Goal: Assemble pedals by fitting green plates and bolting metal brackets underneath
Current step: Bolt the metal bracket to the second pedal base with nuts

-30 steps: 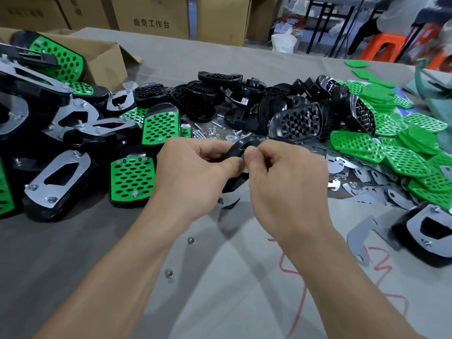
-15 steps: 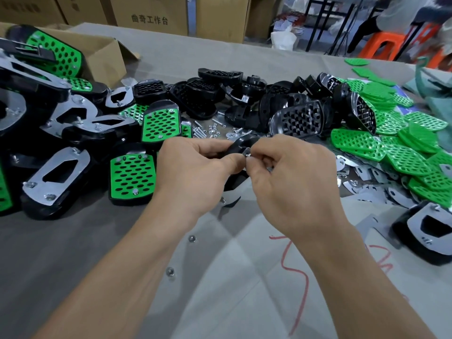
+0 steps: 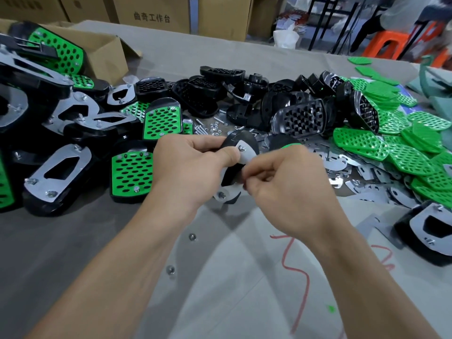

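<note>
My left hand (image 3: 193, 167) grips a black pedal (image 3: 241, 143) held on edge above the table, its underside facing me. A metal bracket (image 3: 247, 152) lies against that underside, with a bolt and nut showing at its top and another nut (image 3: 221, 195) at its lower end. My right hand (image 3: 281, 182) is curled beside the pedal, fingertips pinched together at the bracket's edge; what they pinch is hidden. A green sliver of the pedal's plate (image 3: 289, 144) shows above my right hand.
Finished pedals (image 3: 129, 172) pile up at left by a cardboard box (image 3: 105, 55). Empty black pedal shells (image 3: 298, 118) lie behind my hands, loose green plates (image 3: 391, 152) and metal brackets (image 3: 367, 177) at right. Small bolts and nuts (image 3: 210, 127) are scattered on the grey table (image 3: 220, 277).
The pedal has turned in my hands, so the bracket and its bolts now face me. My right hand has dropped lower along the bracket's edge.
</note>
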### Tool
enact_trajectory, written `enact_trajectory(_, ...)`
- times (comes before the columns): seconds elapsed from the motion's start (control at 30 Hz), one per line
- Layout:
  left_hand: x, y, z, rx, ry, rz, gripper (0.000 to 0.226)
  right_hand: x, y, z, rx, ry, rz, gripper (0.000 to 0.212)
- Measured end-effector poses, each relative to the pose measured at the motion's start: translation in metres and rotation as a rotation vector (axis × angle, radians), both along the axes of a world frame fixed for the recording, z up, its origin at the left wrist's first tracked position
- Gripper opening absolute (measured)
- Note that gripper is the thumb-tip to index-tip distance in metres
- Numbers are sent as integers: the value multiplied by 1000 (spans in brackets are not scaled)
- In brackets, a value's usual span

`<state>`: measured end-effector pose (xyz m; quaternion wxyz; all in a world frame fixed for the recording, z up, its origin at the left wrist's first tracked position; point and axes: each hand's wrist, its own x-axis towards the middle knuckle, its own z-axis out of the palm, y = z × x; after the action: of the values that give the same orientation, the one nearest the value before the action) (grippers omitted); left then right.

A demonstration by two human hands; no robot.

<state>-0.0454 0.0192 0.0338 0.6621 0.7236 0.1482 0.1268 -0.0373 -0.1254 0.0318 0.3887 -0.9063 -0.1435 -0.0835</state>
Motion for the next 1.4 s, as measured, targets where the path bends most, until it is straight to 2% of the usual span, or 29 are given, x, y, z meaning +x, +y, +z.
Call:
enact_trajectory(0.03, 1, 0, 0, 3, -3, 7, 36, 0, 1, -1, 37, -3, -15, 24)
enact_trajectory(0.13, 0, 0, 0, 10, -19, 1, 37, -2, 2, 2, 165, -188, -128, 30)
enact_trajectory(0.23, 0, 2, -2, 8, -24, -2, 32, -2, 7, 2, 252, -88, -70, 36)
enact_trajectory(0.37, 2, 2, -3, -37, 13, 23, 34, 3, -3, 3, 190, 68, -77, 28)
enact_trajectory(0.43, 4, 3, -5, -49, 26, 38, 30, 7, -7, 1, 236, 67, -113, 28)
enact_trajectory(0.53, 3, 4, -4, -51, 22, 15, 28, 6, -3, -2, 315, -40, -123, 27)
enact_trajectory(0.63, 1, 2, -3, -17, -16, -23, 36, 2, 5, -5, 240, -151, -88, 21)
enact_trajectory(0.73, -1, 2, -2, 93, -69, -64, 45, 2, 7, -2, 65, -288, -93, 11)
enact_trajectory(0.83, -5, -3, -4, 182, -106, -92, 29, -1, 11, 2, -97, -373, -118, 10)
enact_trajectory(0.97, -5, -6, -7, 210, -83, -67, 21, -12, 20, 5, -137, -424, -174, 22)
enact_trajectory(1.03, -5, -5, -6, 197, -64, -79, 24, -13, 22, 5, -139, -400, -209, 27)
enact_trajectory(1.3, -10, -18, -6, 209, -71, -79, 29, -8, 25, -1, -113, -76, -469, 36)
enact_trajectory(1.4, -12, -20, -8, 232, -75, -29, 26, 0, 13, 3, -14, 15, -419, 42)
